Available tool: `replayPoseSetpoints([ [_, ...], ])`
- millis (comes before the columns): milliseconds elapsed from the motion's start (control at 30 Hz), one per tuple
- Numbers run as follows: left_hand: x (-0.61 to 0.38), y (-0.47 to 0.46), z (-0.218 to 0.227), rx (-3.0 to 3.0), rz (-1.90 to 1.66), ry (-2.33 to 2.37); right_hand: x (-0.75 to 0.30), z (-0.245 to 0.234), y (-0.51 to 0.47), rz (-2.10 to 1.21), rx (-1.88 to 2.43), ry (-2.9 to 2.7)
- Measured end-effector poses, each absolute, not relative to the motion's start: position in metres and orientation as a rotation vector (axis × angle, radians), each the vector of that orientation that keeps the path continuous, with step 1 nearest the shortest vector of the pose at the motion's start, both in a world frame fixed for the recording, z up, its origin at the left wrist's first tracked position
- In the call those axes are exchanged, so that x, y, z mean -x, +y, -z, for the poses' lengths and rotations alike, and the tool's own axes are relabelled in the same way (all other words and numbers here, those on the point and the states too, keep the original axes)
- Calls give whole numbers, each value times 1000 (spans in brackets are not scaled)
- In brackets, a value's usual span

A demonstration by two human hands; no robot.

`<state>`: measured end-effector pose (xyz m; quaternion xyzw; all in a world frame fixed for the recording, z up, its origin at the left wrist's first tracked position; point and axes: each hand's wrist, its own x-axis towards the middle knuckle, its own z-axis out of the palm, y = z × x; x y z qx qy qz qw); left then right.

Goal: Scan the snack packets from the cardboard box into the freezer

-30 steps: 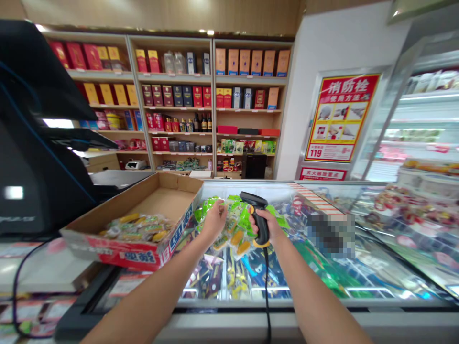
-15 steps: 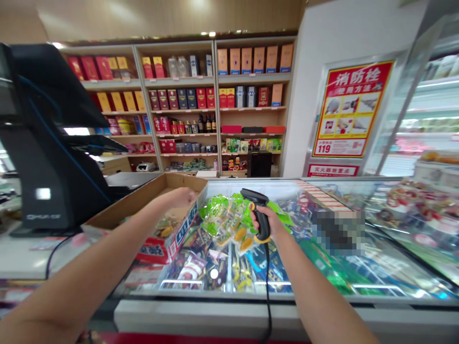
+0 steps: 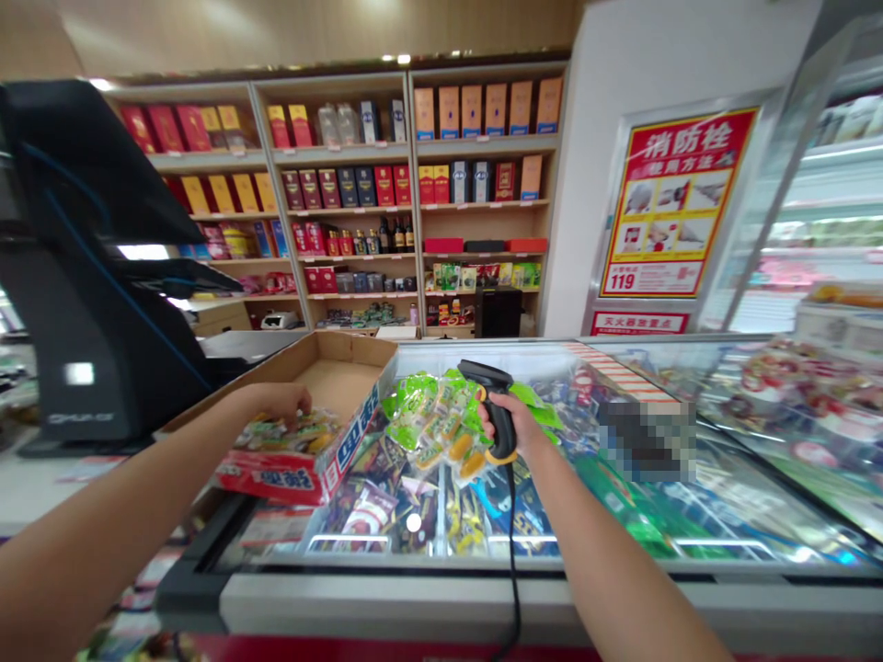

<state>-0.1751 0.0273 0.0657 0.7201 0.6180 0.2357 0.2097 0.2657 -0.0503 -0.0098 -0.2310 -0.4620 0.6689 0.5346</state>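
My right hand (image 3: pixel 511 425) grips a black barcode scanner (image 3: pixel 491 397) with a yellow trim, held over the glass lid of a chest freezer (image 3: pixel 621 515). Just left of the scanner a heap of green snack packets (image 3: pixel 431 418) lies on the glass. My left hand (image 3: pixel 280 402) reaches down into a shallow cardboard box (image 3: pixel 314 464), its fingers curled over the small packets (image 3: pixel 293 432) inside. Whether it holds one I cannot make out. The scanner's black cable (image 3: pixel 512 552) hangs down toward me.
A black checkout terminal (image 3: pixel 89 303) stands at the left behind the box. Wooden shelves (image 3: pixel 386 202) of boxed goods and bottles fill the back wall. A red fire-hose poster (image 3: pixel 672 202) hangs at the right, beside a glass-fronted chiller (image 3: pixel 820 211).
My left hand left the green packets on the glass, swung left over the cardboard box and dropped onto the packets inside it. My right hand kept the scanner nearly still.
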Motion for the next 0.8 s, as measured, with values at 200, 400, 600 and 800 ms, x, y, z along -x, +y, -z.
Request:
replayPoseSetpoints([
  [200,168,17,-72,-2300,40,1852,-266,13,-49,-1602,557,-1104],
  [400,164,14,-75,-2230,100,1689,-266,13,-49,-1593,573,-1110],
  [600,159,6,-103,-2128,-425,1581,-264,12,-50,-1585,578,-1116],
  [800,74,-20,-98,-1352,-1161,1117,-262,10,-52,-1606,612,-1122],
])
